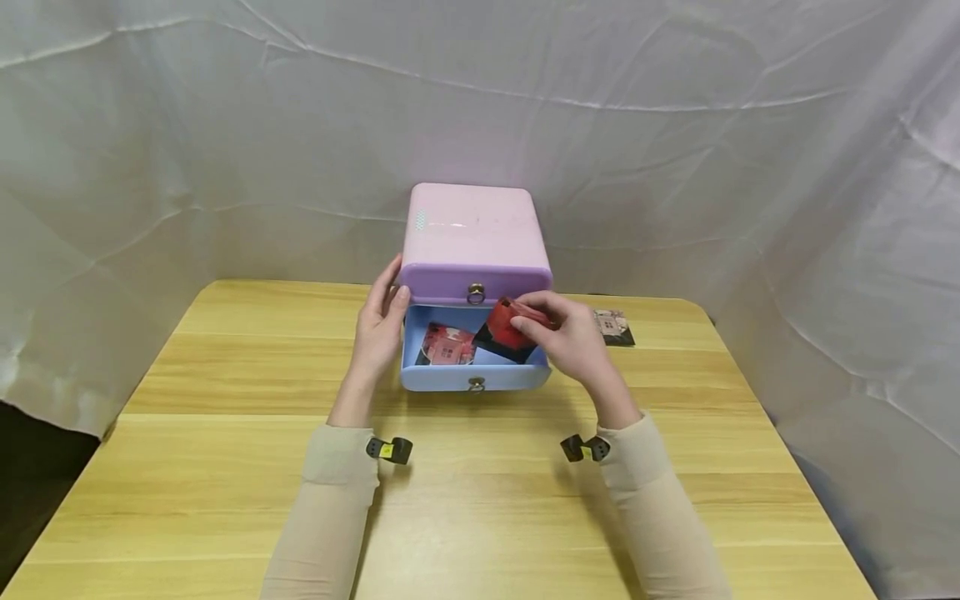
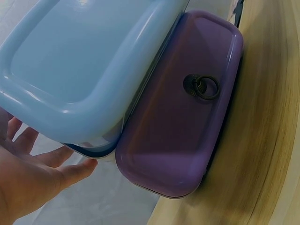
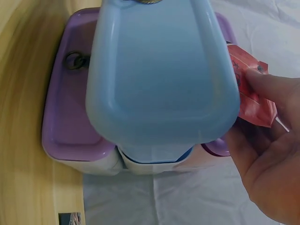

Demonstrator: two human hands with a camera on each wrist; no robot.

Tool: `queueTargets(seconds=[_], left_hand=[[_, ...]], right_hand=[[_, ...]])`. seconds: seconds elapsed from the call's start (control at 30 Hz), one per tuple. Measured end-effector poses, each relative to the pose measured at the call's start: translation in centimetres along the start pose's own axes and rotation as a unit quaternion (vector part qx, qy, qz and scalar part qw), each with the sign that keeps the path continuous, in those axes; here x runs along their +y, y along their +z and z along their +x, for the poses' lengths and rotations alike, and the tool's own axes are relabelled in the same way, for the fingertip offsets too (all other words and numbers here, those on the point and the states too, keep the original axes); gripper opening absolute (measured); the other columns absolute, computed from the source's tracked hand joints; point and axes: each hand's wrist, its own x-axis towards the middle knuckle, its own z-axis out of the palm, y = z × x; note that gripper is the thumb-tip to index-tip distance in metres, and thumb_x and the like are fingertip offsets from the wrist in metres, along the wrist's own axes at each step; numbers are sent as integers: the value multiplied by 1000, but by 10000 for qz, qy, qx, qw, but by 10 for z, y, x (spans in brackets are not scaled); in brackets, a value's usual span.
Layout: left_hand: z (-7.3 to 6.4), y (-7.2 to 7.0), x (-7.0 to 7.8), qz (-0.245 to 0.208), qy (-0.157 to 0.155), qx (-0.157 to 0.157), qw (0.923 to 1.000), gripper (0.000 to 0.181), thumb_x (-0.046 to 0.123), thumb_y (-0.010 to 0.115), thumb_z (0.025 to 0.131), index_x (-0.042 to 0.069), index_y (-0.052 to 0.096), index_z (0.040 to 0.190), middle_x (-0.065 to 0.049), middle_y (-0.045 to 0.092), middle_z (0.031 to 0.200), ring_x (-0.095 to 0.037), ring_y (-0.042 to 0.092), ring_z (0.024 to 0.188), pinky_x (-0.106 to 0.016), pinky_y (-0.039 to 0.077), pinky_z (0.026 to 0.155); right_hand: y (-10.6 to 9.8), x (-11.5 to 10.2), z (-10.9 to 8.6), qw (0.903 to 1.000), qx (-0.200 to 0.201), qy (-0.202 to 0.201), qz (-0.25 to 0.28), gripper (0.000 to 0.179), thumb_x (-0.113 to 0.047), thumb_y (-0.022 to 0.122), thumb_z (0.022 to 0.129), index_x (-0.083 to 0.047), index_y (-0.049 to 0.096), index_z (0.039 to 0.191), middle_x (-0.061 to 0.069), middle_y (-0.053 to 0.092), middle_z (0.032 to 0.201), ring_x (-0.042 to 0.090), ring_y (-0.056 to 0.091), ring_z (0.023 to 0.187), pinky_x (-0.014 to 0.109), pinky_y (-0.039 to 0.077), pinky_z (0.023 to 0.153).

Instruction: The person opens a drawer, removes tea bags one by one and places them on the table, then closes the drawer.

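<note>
A small chest of drawers [image 1: 480, 225] with a pink top stands at the back of the table. Its blue drawer [image 1: 476, 380] is pulled out, below a purple drawer [image 1: 435, 284]. Over the drawer's right side, my right hand [image 1: 572, 343] pinches a red and black packet [image 1: 504, 323] between thumb and fingers; the packet also shows in the right wrist view [image 3: 251, 86]. A flat red and pink packet [image 1: 450, 346] lies inside on the left. Against the chest's left side rests my left hand [image 1: 377, 332], its fingers extended and holding nothing.
Another dark, patterned packet [image 1: 615, 327] lies on the wooden table [image 1: 480, 492], to the right of the chest. A second purple drawer [image 2: 159, 131] sits shut beneath the blue one. Pale cloth [image 1: 300, 150] hangs behind and at both sides.
</note>
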Motion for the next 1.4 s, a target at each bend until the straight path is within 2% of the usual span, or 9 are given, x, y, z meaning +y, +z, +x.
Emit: queueTargets(seconds=[0.2, 0.57, 0.67, 0.87, 0.93, 1.03, 1.2, 1.33, 1.4], left_hand=[[-2, 0, 1, 27, -32, -16, 10000, 51, 17, 49, 111, 18, 40, 161, -5, 43, 163, -21, 43, 148, -32, 36, 123], [-4, -2, 3, 36, -17, -22, 10000, 50, 17, 49, 111, 18, 41, 161, -6, 44, 162, -22, 45, 147, -32, 38, 122], [-5, -2, 4, 51, -42, -17, 10000, 51, 18, 49, 111, 20, 41, 161, -6, 45, 162, -21, 46, 146, -33, 38, 122], [-5, -3, 5, 119, -74, -18, 9999, 51, 19, 49, 111, 21, 41, 161, -5, 44, 162, -21, 46, 146, -33, 39, 122], [-5, -5, 5, 144, -80, -19, 9999, 51, 19, 49, 111, 21, 41, 161, -6, 44, 162, -21, 46, 146, -34, 39, 122], [-6, -7, 7, 173, -102, 2, 9998, 50, 19, 49, 111, 22, 41, 161, -5, 44, 162, -21, 45, 146, -35, 39, 122], [-10, -10, 9, 152, -140, 88, 9997, 50, 20, 48, 111, 22, 41, 161, -3, 43, 163, -20, 43, 148, -36, 38, 123], [-12, -10, 10, 150, -103, 74, 9998, 50, 20, 49, 111, 22, 41, 161, -2, 43, 163, -19, 43, 148, -36, 38, 123], [-12, -10, 11, 145, -86, 39, 9999, 50, 20, 49, 111, 21, 41, 161, -2, 43, 163, -19, 43, 148, -36, 38, 122]], right_hand=[[-1, -1, -8, 9970, 462, -179, 598, 22, -3, 76, 94, 3, 73, 115, 21, 73, 107, 17, 67, 86, 16, 59, 75], [-2, -3, -20, 9826, 1021, -304, 1523, 25, 13, 62, 96, 13, 66, 121, 29, 68, 114, 11, 66, 91, 19, 62, 79], [-4, -3, -22, 9776, 1294, -351, 1622, 26, 16, 61, 95, 15, 66, 120, 24, 70, 114, 9, 68, 94, 19, 61, 82], [-10, 1, -22, 9666, 1755, -556, 1781, 26, 16, 61, 94, 17, 65, 120, -5, 74, 107, 10, 69, 94, 18, 60, 84], [-13, 3, -22, 9653, 1813, -558, 1797, 27, 16, 61, 94, 17, 64, 121, -10, 73, 107, 10, 68, 94, 18, 60, 84], [-18, 8, -22, 9651, 1835, -509, 1799, 28, 16, 60, 95, 16, 63, 123, -10, 74, 108, 11, 69, 97, 19, 60, 86], [-27, 14, -18, 9592, 1887, -430, 2063, 29, 17, 58, 94, 13, 63, 123, -8, 75, 110, 11, 70, 106, 21, 58, 94], [-36, 20, -20, 9551, 2029, -256, 2145, 29, 17, 58, 94, 7, 65, 121, -6, 75, 108, 12, 69, 104, 20, 58, 90], [-40, 24, -21, 9535, 2118, -185, 2139, 27, 16, 58, 95, 8, 65, 120, -5, 75, 107, 12, 68, 102, 19, 58, 88]])
